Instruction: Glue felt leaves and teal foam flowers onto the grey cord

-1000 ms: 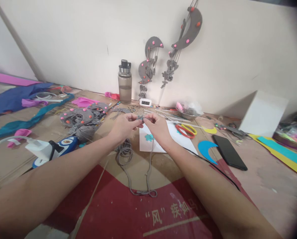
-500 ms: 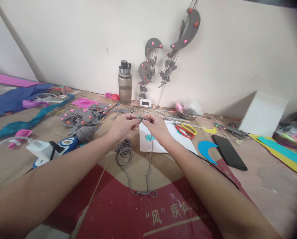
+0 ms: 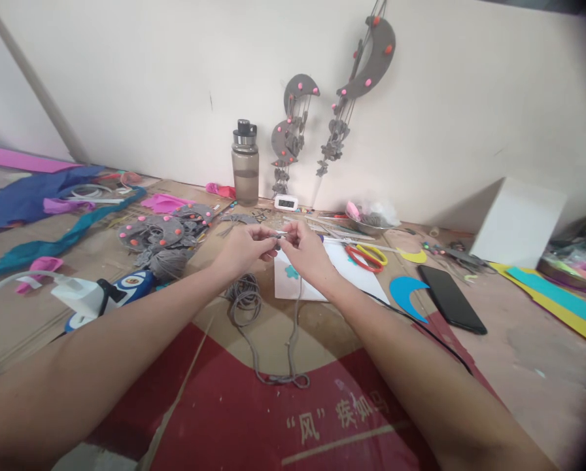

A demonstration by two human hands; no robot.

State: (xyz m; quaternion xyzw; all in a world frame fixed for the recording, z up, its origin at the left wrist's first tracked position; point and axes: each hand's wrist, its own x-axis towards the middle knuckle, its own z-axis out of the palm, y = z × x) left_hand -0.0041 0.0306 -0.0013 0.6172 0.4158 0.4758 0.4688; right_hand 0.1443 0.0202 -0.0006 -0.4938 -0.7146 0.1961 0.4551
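Pinching small grey felt piece [image 3: 278, 236] between fingertips of left hand [image 3: 244, 248] and right hand [image 3: 305, 252], both closed on it, raised above white sheet [image 3: 356, 275]. Grey cord [image 3: 293, 314] hangs from pinch to red mat [image 3: 254, 418]; attachment appears incomplete. Finished work: three grey crescent hangings [image 3: 371, 52] on far wall. One coiled cord bundle [image 3: 244, 294] near left hand, unused. One water bottle [image 3: 244, 163] far centre, one scissors [image 3: 369, 255] and one phone [image 3: 452, 299] right.

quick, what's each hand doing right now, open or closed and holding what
Left hand: closed, fingertips pinching a small grey piece with grey cord hanging below.
Right hand: closed, pinching the same small grey piece from the other side.
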